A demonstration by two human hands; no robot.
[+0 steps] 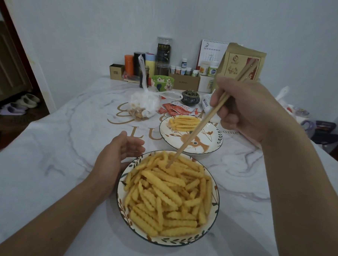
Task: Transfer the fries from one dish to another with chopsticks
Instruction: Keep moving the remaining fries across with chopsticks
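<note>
Near bowl (121, 185): white, leaf-patterned rim, on the marbled surface (46, 171), heaped with crinkle-cut fries (167, 193) across nearly its whole inside.

Far plate (215, 143): white with a fox motif, just beyond the bowl, the two rims close together. It carries a small batch of fries (184, 123) at its far side; the rest of the plate is bare.

Right hand (244, 110): raised above the plate's right edge, fingers curled and clamped on a pair of wooden chopsticks (201, 123). The sticks slope down to the left over the plate, and their tips, close together, sit among the fries at the far side of the bowl. Whether a fry is pinched between the tips cannot be told.

Left hand (114, 158): at the bowl's far-left rim, fingers relaxed and slightly apart, palm turned towards the bowl. The thumb side lies against the rim; no grip is visible.

Other items on the surface: a knotted plastic bag (144, 105) holding pale and brown lumps, left of the plate; red sauce sachets (174, 109) just behind the plate; a small dark lidded pot (190, 97); a green flowered bowl (162, 82), contents not visible; a cardboard box (183, 82) with small bottles standing in it; a tall clear jar (163, 56) with dark contents; a brown paper pouch (242, 63); a desk calendar (211, 52) against the wall.
</note>
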